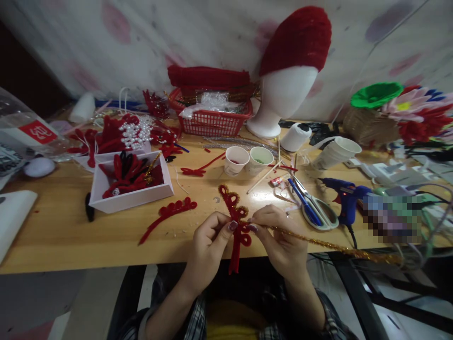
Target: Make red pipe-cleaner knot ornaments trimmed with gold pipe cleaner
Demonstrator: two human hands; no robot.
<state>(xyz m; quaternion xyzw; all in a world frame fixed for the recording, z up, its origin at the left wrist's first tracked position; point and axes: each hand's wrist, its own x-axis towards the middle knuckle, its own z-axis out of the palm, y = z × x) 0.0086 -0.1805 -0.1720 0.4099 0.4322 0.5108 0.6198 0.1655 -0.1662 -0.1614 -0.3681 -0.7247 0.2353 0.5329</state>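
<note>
My left hand [211, 241] pinches a looped red pipe-cleaner piece [235, 257] at its middle, just over the table's front edge. Gold tinsel trims the loops at the top of that piece, while the lower loops are plain red. From the right, my right hand [281, 236] is closed on a long gold tinsel stem [332, 245] where it meets the red loops; the stem's loose end trails off to the right. A second red looped piece [170, 212] lies on the table, left of my hands.
A white box [130, 202] of red and black pieces stands left. Behind are two paper cups [236, 160], a red basket [212, 123] and a white foam head [283, 97]. Scissors [320, 212] and a blue glue gun [348, 198] lie right, its cord hanging near the edge.
</note>
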